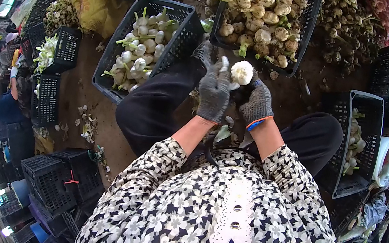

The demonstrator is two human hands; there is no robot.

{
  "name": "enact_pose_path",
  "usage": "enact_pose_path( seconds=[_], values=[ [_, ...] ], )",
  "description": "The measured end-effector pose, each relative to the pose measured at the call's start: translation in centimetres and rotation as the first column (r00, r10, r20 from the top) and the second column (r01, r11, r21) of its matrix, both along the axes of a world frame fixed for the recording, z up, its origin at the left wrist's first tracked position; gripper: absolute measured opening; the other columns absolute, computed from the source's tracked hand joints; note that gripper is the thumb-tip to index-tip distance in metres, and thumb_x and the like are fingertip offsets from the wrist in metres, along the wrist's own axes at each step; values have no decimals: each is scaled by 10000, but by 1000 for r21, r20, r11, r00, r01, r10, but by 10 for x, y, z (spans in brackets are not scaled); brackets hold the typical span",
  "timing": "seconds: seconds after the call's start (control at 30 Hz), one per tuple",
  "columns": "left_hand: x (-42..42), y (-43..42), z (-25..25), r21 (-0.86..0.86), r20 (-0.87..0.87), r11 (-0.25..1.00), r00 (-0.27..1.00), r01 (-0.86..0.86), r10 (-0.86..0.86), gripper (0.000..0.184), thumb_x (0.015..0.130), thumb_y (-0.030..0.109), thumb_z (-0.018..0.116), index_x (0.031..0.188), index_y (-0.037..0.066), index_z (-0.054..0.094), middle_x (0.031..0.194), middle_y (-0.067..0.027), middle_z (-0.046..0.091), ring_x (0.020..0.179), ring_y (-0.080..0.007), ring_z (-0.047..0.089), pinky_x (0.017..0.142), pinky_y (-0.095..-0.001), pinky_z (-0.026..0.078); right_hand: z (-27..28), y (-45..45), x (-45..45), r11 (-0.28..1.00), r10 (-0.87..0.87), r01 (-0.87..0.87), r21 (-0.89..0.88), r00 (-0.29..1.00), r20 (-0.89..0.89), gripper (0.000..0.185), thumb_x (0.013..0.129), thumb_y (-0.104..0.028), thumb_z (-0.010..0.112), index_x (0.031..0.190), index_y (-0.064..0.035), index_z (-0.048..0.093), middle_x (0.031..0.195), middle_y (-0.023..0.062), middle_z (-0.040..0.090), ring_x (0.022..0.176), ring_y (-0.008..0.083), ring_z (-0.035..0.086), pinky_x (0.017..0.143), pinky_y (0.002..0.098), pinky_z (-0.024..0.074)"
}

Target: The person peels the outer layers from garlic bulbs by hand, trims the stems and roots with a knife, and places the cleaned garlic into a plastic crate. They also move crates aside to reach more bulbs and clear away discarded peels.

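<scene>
A white garlic bulb (242, 72) is held up between my two gloved hands, over the gap between my legs. My right hand (257, 104), in a grey knit glove with an orange and blue cuff, is closed on the bulb from its right side. Just left of the bulb is my left hand (214, 94), also in a grey glove, its fingers stretched away from me and pale at one fingertip. Its thumb lies close under the bulb; whether it touches is unclear. Ahead stands a black crate of dirty, untrimmed garlic (266, 17).
A black crate (101, 75) of cleaner white garlic stands by my left knee. At my right is another crate (342, 146) with some bulbs, beside a white bucket (387, 161). Stacked crates (51, 180) lie behind left. A person (6, 105) sits farther left. Peelings litter the floor.
</scene>
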State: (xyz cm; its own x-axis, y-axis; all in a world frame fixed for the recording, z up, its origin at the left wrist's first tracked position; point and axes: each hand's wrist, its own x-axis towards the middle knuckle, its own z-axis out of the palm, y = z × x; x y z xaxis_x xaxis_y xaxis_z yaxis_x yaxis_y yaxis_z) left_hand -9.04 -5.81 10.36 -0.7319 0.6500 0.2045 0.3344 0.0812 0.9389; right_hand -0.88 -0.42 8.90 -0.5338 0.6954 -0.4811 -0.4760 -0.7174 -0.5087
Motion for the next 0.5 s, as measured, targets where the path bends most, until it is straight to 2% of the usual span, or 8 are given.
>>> enact_pose_path(
  seconds=[0.07,0.17,0.2,0.33,0.37,0.4,0.43,0.5],
  values=[
    [-7,-3,1,-53,517,998,854,-39,60,127,793,91,521,887,8,540,735,-27,543,640,-87,513,585,-234,449,3,12,11,950,51,-63,-305,998,-49,202,813,-227,483,890,-71,584,751,45,583,624,155,546,521,251,452],
    [-24,-7,-10,93,741,985,671,-145,28,139,781,74,521,901,6,534,736,-50,552,615,-110,525,547,-247,459,-32,21,28,903,229,-347,-251,887,-402,205,810,-230,486,891,-68,583,706,45,567,574,158,527,484,267,443],
    [-32,-11,-18,232,848,949,522,-212,-90,131,765,45,523,891,10,528,697,-56,542,547,-125,515,500,-257,454,10,11,22,950,141,-139,-279,990,-12,204,806,-210,487,899,-54,580,714,52,569,579,154,528,479,285,442],
    [-78,-27,-23,734,669,674,84,88,-739,170,803,39,469,970,7,481,663,-20,510,561,-104,494,530,-227,434,-7,32,41,967,231,-211,-140,962,144,198,790,-228,497,867,-66,581,724,43,586,498,153,500,419,294,406],
    [-73,-24,-23,381,782,903,451,199,-430,202,806,104,493,991,23,485,701,-27,533,585,-114,516,537,-219,436,-17,31,41,969,225,-206,-133,963,150,198,790,-228,497,867,-66,581,724,43,586,498,153,500,419,294,406],
    [-63,-21,-13,-43,638,990,766,132,-75,243,810,170,517,1012,39,490,740,-35,556,608,-125,538,543,-211,439,-39,24,40,902,145,-269,337,926,349,201,790,-238,507,858,-66,584,710,43,587,511,154,515,426,291,420],
    [-54,-19,-6,54,395,869,789,492,-472,448,732,275,612,1094,54,469,886,-92,566,770,-199,560,650,-262,454,-36,20,36,609,-21,-368,703,878,478,204,790,-248,517,848,-65,588,696,43,589,524,154,529,433,288,434],
    [-31,-10,26,-512,-398,805,748,300,-532,583,658,285,672,1143,59,440,983,-135,529,914,-261,511,776,-330,420,2,27,33,931,350,-286,-227,878,326,196,780,-234,537,871,-70,598,678,10,558,614,120,541,545,257,435]
  ],
)
